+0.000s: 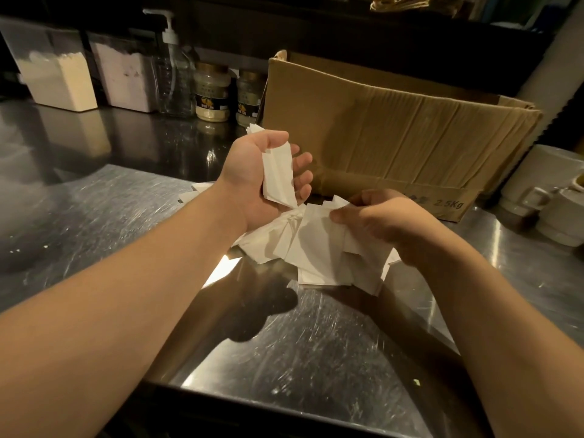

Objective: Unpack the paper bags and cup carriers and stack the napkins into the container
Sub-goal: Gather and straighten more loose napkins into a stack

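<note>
Nearest me is bare steel table [316, 352], scratched and shiny, with both my forearms reaching out over it. Beyond them the loose napkins [319, 248] lie fanned in a messy heap on the table, overlapping at all angles.

My right hand [382, 222] sits on the heap's far right side, its fingers [339, 216] curled and pinching the edge of 1 sheet, or maybe 2 (I can't tell how many have come up together). That is the first risk, I think: thin paper clings, so an uneven clump could lift and skew the pile.

My left hand [252, 178] is raised palm up just behind the heap, fingers half curled around a small stack of folded napkins [278, 175]. The hold looks loose, and the stack sits tilted with its lower corner hanging free, so adding another sheet could let the stack slide out or splay.

Further back stands the open cardboard box [395, 134], its flap leaning toward me. I see no obvious napkin container from here. Right of it are white mugs [550, 200] that a wide elbow could knock.
</note>
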Demonstrator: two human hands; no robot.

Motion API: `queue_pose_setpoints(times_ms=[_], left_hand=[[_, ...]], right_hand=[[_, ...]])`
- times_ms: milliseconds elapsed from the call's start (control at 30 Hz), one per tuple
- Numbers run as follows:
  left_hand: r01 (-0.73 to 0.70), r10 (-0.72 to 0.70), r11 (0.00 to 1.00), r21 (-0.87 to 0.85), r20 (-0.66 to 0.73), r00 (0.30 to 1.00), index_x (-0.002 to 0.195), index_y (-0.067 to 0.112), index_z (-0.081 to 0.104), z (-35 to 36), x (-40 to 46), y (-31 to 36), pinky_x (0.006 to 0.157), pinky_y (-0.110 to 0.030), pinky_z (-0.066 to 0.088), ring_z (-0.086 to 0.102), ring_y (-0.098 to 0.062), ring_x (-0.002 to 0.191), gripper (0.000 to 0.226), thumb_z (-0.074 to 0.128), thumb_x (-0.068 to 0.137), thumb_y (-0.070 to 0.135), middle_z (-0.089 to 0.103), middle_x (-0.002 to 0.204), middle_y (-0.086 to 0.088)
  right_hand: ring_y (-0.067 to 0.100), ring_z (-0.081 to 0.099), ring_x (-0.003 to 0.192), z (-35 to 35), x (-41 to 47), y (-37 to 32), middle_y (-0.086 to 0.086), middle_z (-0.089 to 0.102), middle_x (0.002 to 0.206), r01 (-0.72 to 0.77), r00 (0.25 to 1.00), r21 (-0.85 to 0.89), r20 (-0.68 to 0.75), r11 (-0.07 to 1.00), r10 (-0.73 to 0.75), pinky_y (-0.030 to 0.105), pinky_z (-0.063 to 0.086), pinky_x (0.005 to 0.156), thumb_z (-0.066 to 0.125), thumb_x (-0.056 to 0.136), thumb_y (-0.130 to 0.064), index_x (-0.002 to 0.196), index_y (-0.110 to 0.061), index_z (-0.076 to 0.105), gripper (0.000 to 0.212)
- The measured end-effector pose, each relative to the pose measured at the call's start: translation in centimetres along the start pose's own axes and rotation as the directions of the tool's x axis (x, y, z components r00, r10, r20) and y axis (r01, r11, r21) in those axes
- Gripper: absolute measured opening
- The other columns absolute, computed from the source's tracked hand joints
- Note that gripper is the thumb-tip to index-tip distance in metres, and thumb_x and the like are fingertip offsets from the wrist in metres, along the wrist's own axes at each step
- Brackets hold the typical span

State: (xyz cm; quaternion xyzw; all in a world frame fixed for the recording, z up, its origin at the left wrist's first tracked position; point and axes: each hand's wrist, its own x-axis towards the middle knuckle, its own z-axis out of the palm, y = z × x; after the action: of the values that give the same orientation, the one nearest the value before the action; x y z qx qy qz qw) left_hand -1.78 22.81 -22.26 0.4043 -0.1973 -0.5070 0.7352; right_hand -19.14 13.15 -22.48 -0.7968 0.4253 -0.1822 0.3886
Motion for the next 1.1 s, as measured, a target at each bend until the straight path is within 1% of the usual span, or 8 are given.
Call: queue_pose_setpoints(times_ms=[133, 500, 633, 700, 833, 933, 1000, 1100], left_hand=[[0.013, -0.013, 1.000, -0.003, 0.003, 1.000, 0.118, 0.012, 0.061, 0.0, 0.0, -0.1, 0.074, -0.036, 0.054, 0.065, -0.024, 0.077, 0.033, 0.056, 0.092, 0.032, 0.068, 0.101, -0.009], [0.056, -0.057, 0.998, 0.024, 0.002, 0.998, 0.124, 0.013, 0.062, 0.5, -0.8, -0.2, 0.076, -0.035, 0.057, 0.065, -0.024, 0.085, 0.039, 0.058, 0.092, 0.035, 0.070, 0.106, -0.012], [0.070, -0.070, 0.997, 0.031, -0.006, 0.998, 0.131, 0.012, 0.062, 0.8, -1.1, -0.3, 0.076, -0.035, 0.057, 0.065, -0.025, 0.089, 0.046, 0.059, 0.091, 0.034, 0.070, 0.109, -0.013], [0.074, -0.074, 0.997, 0.024, 0.001, 0.997, 0.129, 0.011, 0.062, 0.8, -1.1, -0.4, 0.081, -0.037, 0.055, 0.065, -0.025, 0.090, 0.043, 0.058, 0.092, 0.033, 0.069, 0.107, -0.012], [0.066, -0.067, 0.997, 0.030, 0.037, 0.997, 0.118, 0.008, 0.061, 1.3, -1.3, -0.3, 0.096, -0.042, 0.054, 0.064, -0.029, 0.096, 0.033, 0.054, 0.097, 0.032, 0.065, 0.104, -0.013], [0.066, -0.069, 0.995, 0.078, 0.042, 0.997, 0.115, 0.010, 0.060, 1.6, -1.6, -0.4, 0.076, -0.039, 0.061, 0.068, -0.028, 0.089, 0.028, 0.053, 0.099, 0.032, 0.068, 0.098, -0.012], [0.107, -0.120, 0.989, 0.098, 0.138, 0.983, 0.128, 0.011, 0.056, 1.5, -1.9, -0.6, 0.072, -0.037, 0.061, 0.068, -0.027, 0.085, 0.039, 0.052, 0.096, 0.033, 0.067, 0.103, -0.011], [0.149, -0.182, 0.979, 0.142, 0.251, 0.951, 0.127, 0.018, 0.064, 1.2, -1.8, -1.1, 0.093, -0.044, 0.053, 0.064, -0.028, 0.095, 0.046, 0.050, 0.090, 0.042, 0.066, 0.111, -0.012]], right_hand=[[0.022, 0.070, 0.089, -0.3, 0.7, 0.4, 0.000, 0.075, 0.089, -0.006, 0.999, 0.026, -0.041, 1.000, 0.007, 0.037, 0.055, 0.086, 0.073, 0.091, -0.037, 0.093, -0.020, 0.076, 0.018], [0.007, 0.059, 0.079, -1.4, 1.3, 1.0, -0.006, 0.067, 0.090, 0.138, 0.933, 0.050, -0.343, 0.989, -0.113, 0.021, 0.042, 0.059, 0.067, 0.098, -0.037, 0.097, -0.022, 0.068, 0.015], [0.008, 0.069, 0.071, -1.6, 0.4, 0.3, -0.001, 0.072, 0.089, 0.252, 0.894, 0.127, -0.410, 0.959, -0.180, 0.023, 0.055, 0.056, 0.066, 0.098, -0.029, 0.096, -0.018, 0.069, 0.012], [0.011, 0.068, 0.062, -1.7, -0.4, -0.5, 0.005, 0.073, 0.080, 0.262, 0.927, 0.327, -0.346, 0.908, -0.143, 0.028, 0.060, 0.057, 0.063, 0.098, -0.017, 0.091, -0.013, 0.068, 0.009], [0.029, 0.071, 0.085, -2.1, -1.5, -1.5, 0.002, 0.073, 0.075, 0.195, 0.981, 0.638, -0.144, 0.745, -0.133, 0.051, 0.059, 0.086, 0.056, 0.097, -0.011, 0.089, -0.010, 0.066, 0.012], [0.029, 0.070, 0.095, -1.9, -1.8, -1.5, 0.006, 0.070, 0.090, 0.086, 0.990, 0.762, 0.006, 0.642, -0.140, 0.045, 0.056, 0.095, 0.059, 0.094, -0.018, 0.099, -0.012, 0.064, 0.010], [0.031, 0.056, 0.089, -1.2, -1.7, -1.3, 0.011, 0.057, 0.094, 0.071, 0.981, 0.746, 0.068, 0.663, -0.181, 0.037, 0.050, 0.088, 0.064, 0.089, -0.023, 0.105, -0.008, 0.062, 0.021], [0.022, 0.054, 0.067, 0.1, -1.5, -1.2, 0.010, 0.056, 0.082, 0.065, 0.981, 0.710, 0.085, 0.701, -0.176, 0.038, 0.048, 0.074, 0.067, 0.091, -0.023, 0.110, 0.000, 0.063, 0.030]])
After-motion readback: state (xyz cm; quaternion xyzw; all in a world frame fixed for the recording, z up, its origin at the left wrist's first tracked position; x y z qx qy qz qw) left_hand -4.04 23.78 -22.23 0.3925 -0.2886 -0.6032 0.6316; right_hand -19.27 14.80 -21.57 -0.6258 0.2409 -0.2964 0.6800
